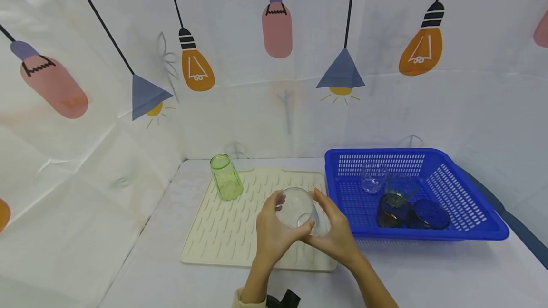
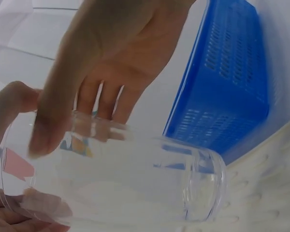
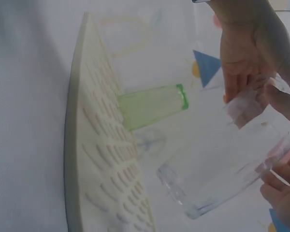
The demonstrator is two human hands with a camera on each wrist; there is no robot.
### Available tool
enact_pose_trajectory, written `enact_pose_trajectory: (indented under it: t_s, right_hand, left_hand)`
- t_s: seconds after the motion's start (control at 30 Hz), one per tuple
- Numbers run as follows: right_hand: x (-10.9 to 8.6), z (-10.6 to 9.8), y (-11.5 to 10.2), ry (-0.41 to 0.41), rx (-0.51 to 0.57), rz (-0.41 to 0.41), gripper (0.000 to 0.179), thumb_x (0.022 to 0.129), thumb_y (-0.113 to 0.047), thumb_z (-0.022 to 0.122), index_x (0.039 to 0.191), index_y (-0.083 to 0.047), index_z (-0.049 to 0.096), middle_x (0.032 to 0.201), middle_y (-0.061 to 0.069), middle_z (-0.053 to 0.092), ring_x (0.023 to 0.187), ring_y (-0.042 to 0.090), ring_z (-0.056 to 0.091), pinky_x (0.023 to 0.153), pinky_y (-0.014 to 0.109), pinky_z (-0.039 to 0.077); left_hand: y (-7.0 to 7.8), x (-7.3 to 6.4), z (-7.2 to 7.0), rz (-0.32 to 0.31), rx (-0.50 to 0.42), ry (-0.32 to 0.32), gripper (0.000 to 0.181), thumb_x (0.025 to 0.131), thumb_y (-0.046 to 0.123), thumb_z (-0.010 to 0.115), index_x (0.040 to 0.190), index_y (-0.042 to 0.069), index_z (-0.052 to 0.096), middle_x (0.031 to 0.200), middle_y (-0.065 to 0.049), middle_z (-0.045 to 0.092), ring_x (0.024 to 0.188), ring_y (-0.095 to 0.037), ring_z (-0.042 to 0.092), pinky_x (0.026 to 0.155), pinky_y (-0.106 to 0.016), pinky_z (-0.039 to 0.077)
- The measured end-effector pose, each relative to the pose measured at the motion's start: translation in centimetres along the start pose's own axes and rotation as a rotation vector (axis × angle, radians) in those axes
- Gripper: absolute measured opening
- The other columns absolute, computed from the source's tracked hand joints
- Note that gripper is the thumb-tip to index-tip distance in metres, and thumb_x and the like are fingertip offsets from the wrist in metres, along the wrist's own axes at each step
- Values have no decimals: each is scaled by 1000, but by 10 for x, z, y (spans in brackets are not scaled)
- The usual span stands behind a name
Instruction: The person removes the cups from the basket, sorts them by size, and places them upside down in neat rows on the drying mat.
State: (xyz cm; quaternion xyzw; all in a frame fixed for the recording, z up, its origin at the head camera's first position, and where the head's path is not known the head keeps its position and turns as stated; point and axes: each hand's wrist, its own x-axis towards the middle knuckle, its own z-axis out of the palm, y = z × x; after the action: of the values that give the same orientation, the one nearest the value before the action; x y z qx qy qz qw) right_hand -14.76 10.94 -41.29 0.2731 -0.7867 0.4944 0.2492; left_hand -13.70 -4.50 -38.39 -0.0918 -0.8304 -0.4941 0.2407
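Above the cream ridged drying mat [image 1: 222,236], both hands hold a clear drinking glass [image 1: 293,208] between them. The left hand [image 1: 276,234] grips its left side, while the right hand [image 1: 336,234] curls round the right side. Seen from the left wrist, the glass [image 2: 125,179] lies on its side in the air, its thick base pointing right. From the right wrist, the same glass [image 3: 222,166] is tilted, base toward the mat and apart from it. A green glass [image 1: 227,179] stands on the mat's far left corner, wider rim up.
To the right of the mat stands a blue perforated basket [image 1: 417,235]. Inside it are a clear glass [image 1: 374,179], another clear glass [image 1: 401,187] and dark glassware [image 1: 393,210]. Behind the white table hangs a white sheet [image 1: 239,122] printed with lamps.
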Motion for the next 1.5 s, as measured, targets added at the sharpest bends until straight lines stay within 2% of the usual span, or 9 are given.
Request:
enact_pose_trajectory:
  t_s: [0.17, 0.3, 0.37, 0.8, 0.97, 1.07, 1.23, 1.37, 1.5]
  right_hand:
    - [-6, -4, 4, -18, -18, 35, 96, 57, -10, 90, 139, 2, 41, 126, 17, 57, 118, 38, 52, 96, 46, 46]
    - [-9, -5, 7, -16, 12, 29, 96, 56, -9, 90, 138, 1, 42, 126, 18, 57, 117, 36, 52, 101, 19, 38]
    - [-10, -5, 9, -14, 31, 27, 95, 55, -8, 90, 137, 2, 43, 125, 19, 57, 116, 35, 52, 101, 12, 33]
    - [-18, -5, 15, -31, 119, 87, 80, 62, -6, 87, 130, 6, 48, 127, 26, 53, 120, 35, 49, 102, 11, 31]
    - [-20, -6, 16, -49, 131, 131, 79, 64, -8, 86, 131, 5, 48, 130, 23, 52, 123, 37, 46, 103, 22, 35]
    - [-20, -7, 16, -69, 174, 172, 79, 66, -8, 86, 133, 4, 46, 134, 22, 50, 128, 27, 44, 103, 27, 37]
    - [-19, -10, 17, -108, 390, 188, 76, 67, 5, 81, 132, 10, 42, 131, 30, 46, 118, 6, 50, 95, 17, 44]
    - [-17, -14, 15, -140, 586, 195, 71, 68, 13, 76, 129, 13, 40, 125, 23, 50, 109, 10, 58, 85, 26, 53]
    - [-16, -18, 12, -119, 714, 198, 67, 70, 15, 73, 129, 10, 41, 123, 8, 54, 107, 15, 61, 79, 34, 56]
  left_hand:
    - [-5, 1, -9, 0, -91, -13, 78, 59, 27, 88, 121, -6, 55, 107, -12, 65, 94, -25, 63, 79, -36, 54]
    - [-9, 2, -14, 2, -168, -10, 77, 61, 23, 87, 123, -6, 54, 107, -12, 64, 97, -25, 62, 83, -39, 53]
    - [-12, 2, -17, 2, -204, -1, 76, 61, 21, 87, 123, -6, 53, 107, -12, 64, 97, -25, 61, 85, -39, 53]
    - [-25, 1, -31, 41, -476, -29, 64, 65, -11, 74, 123, -13, 48, 112, -19, 60, 104, -18, 60, 90, -30, 51]
    - [-25, -1, -33, -25, -567, -16, 61, 67, -13, 71, 123, -15, 46, 112, -16, 59, 104, -21, 60, 92, -28, 50]
    - [-25, -2, -35, -76, -624, -17, 60, 70, -11, 69, 124, -18, 43, 113, -21, 57, 105, -21, 60, 94, -28, 49]
    - [-25, -4, -37, -203, -747, -51, 70, 76, 3, 71, 131, -20, 34, 123, -30, 48, 113, -21, 54, 100, -22, 43]
    - [-25, -7, -36, -288, -850, -88, 79, 80, 15, 71, 136, -19, 26, 131, -30, 39, 119, -18, 48, 102, -18, 37]
    - [-25, -8, -34, -330, -912, -115, 79, 83, 16, 65, 137, -20, 21, 130, -28, 42, 115, -13, 51, 101, -17, 39]
